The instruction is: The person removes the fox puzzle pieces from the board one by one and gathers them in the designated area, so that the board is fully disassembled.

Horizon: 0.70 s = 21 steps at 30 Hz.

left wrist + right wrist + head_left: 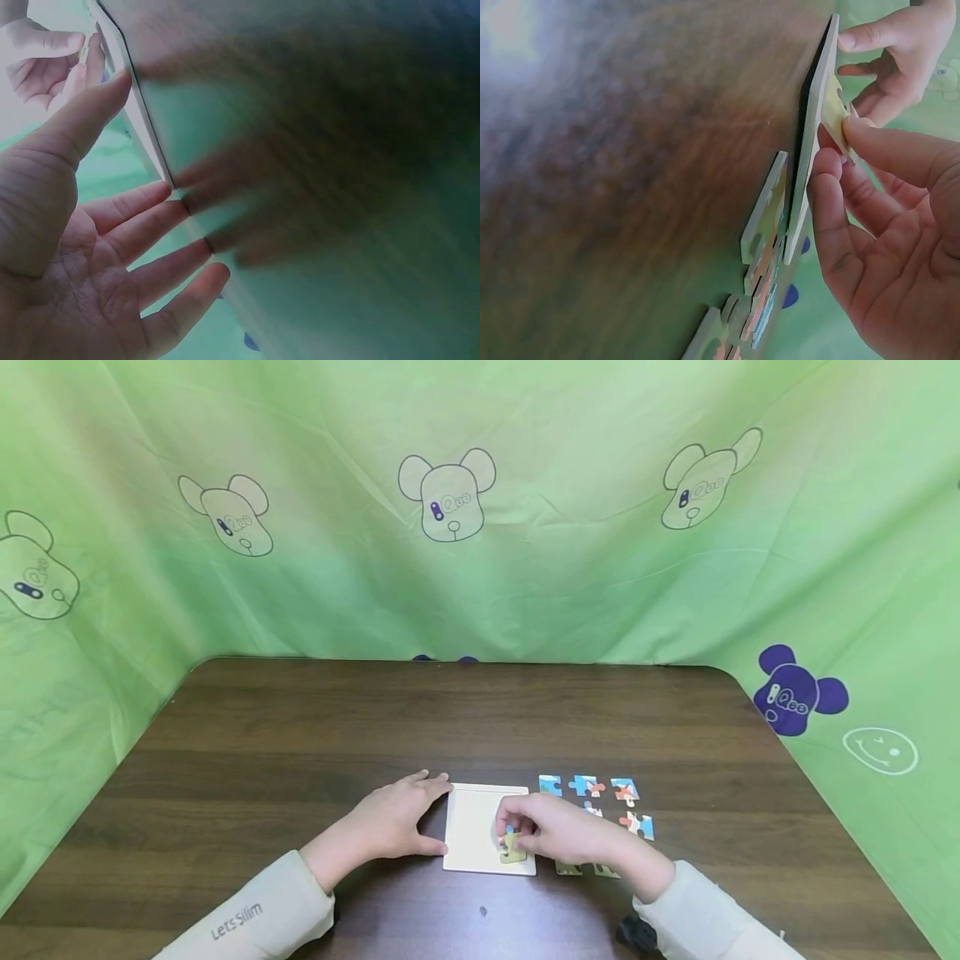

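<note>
A pale, shallow square puzzle board (472, 827) lies on the table in the head view. Along its left edge rests my left hand (401, 817), fingers spread, thumb and fingertips touching the rim; the left wrist view shows these fingers (165, 292) extended. Over the board's right side, my right hand (551, 831) pinches a yellow-green jigsaw piece (513, 850) between thumb and fingers. In the right wrist view that piece (835, 120) stands tilted against the board (810, 150), its lower part near the surface; whether it touches is unclear.
Several loose jigsaw pieces (626, 790) in blue, orange and green lie right of the board, some partly hidden under my right forearm. A dark object (636, 935) sits by the right sleeve. The brown wooden table (337, 718) reaches back to a green curtain (525, 593).
</note>
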Available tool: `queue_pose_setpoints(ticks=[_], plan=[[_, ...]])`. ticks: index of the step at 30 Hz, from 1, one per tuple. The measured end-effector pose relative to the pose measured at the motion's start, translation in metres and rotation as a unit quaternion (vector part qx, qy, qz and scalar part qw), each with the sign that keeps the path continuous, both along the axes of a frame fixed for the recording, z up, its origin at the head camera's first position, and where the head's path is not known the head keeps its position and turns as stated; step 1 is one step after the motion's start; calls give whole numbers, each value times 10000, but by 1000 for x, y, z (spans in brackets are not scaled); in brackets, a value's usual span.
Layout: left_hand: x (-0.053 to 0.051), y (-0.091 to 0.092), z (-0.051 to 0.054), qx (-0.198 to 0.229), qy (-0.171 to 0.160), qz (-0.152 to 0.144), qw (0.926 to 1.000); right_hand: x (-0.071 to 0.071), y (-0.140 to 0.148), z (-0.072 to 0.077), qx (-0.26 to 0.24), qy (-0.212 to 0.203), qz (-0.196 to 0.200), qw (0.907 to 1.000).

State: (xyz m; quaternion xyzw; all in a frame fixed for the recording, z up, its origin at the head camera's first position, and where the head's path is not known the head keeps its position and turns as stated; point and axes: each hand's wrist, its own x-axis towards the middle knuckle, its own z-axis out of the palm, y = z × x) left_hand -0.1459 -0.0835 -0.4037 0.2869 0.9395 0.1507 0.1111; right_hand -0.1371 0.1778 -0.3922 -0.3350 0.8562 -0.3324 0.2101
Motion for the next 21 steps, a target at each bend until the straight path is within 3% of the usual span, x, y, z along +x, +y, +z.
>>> queue_pose_setpoints(ticks=[18, 21], plan=[[0, 1, 2, -294, 204, -40, 9994, 0, 17, 4, -257, 250, -87, 9993], [0, 1, 3, -307, 216, -42, 9993, 1, 21, 6, -318, 101, -172, 9993]])
